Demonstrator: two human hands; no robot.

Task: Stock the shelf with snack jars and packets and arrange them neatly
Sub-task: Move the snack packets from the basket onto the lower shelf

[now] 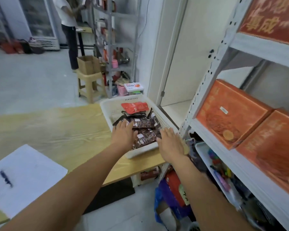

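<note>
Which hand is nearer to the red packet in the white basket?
Left. The left hand is over the brown packets, just short of the red packet; the right hand is farther, at the near right corner of the white basket.

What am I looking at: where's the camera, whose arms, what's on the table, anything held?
No robot: a person's two bare arms. One picture, from a wide-angle camera worn on the head, looking forward and down. On the wooden table stands a white basket of snack packets: dark brown packets, one red packet at the far end. The left hand lies flat on the brown ones; the right hand, fingers straight, is over the basket's near right corner. Neither grips anything. A shelf with orange boxes stands at right.
</note>
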